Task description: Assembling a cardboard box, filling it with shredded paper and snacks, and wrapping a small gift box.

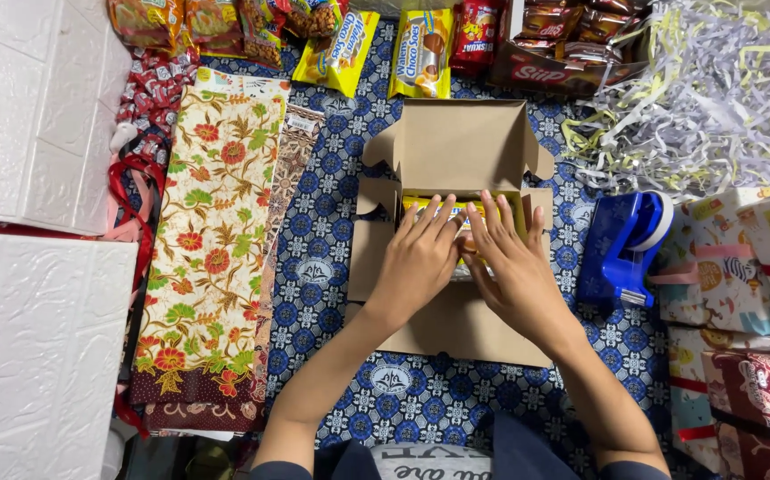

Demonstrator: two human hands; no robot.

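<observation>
An open brown cardboard box (461, 142) lies in the middle on a blue patterned cloth (323, 222), its lid flap folded away from me. Both my hands rest flat inside it, side by side, fingers spread. My left hand (419, 258) and my right hand (508, 262) press down on yellow snack packets (459, 210) that lie in the box. The packets are mostly hidden under my fingers.
Folded floral batik fabric (212, 240) lies left of the box. A blue tape dispenser (623, 244) stands right of it. Snack packets (421, 53) line the far edge, shredded paper (714, 89) fills the far right, wrapped gifts (741, 302) sit right, white panels (34, 267) left.
</observation>
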